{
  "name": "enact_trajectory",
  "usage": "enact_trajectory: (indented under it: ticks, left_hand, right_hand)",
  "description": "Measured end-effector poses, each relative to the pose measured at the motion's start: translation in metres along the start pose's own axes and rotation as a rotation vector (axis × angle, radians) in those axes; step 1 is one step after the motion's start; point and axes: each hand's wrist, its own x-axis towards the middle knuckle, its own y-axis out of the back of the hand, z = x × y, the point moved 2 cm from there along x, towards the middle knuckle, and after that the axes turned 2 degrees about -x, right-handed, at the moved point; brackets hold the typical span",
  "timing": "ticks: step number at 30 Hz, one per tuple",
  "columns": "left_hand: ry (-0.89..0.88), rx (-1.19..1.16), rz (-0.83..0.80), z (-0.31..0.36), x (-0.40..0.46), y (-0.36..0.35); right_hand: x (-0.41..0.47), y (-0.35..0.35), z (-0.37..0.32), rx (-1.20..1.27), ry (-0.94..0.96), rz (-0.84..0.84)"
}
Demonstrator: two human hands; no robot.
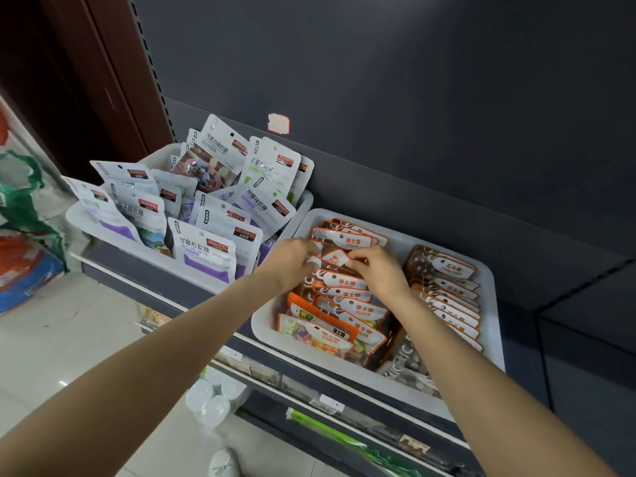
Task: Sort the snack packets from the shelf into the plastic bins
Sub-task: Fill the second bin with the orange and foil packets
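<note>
A white plastic bin (pixel 490 304) on the dark shelf holds two rows of packets: orange-edged sugar candy packets (pixel 347 304) on the left and brown packets (pixel 447 287) on the right. Both hands reach into the left row. My left hand (pixel 290 259) and my right hand (pixel 380 270) pinch the top of one orange-edged packet (pixel 335 258) standing in the row's middle. A second white bin (pixel 79 218) to the left is filled with white and purple gummy packets (pixel 203 249).
The grey shelf back panel (pixel 413 115) rises behind the bins. Lower shelves (pixel 309 390) with price tags and goods sit below. White plastic containers (pixel 213 397) and coloured bags (pixel 24 263) stand on the tiled floor at left.
</note>
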Motion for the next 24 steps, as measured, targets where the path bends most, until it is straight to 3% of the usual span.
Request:
enact_trajectory:
  ticks: [6,12,16,20,24]
  left_hand:
    - [-0.006,-0.239,0.013,0.003,0.001,0.000]
    - [-0.016,-0.059,-0.013,-0.004,0.000,0.004]
    - [-0.046,0.027,-0.123,0.002,0.007,-0.002]
    - [-0.125,0.094,-0.144,0.009,0.013,-0.009]
    - [-0.168,0.130,-0.126,0.009,0.015,-0.009]
  right_hand:
    - [0.008,0.003,-0.024,-0.217,0.027,-0.008]
    - [-0.007,0.007,-0.001,0.214,-0.085,0.072]
    - [-0.016,0.005,0.028,0.113,-0.190,-0.111]
    - [-0.007,0.017,0.022,0.205,-0.220,-0.048]
    - [-0.001,0.010,0.006,0.031,-0.151,0.010]
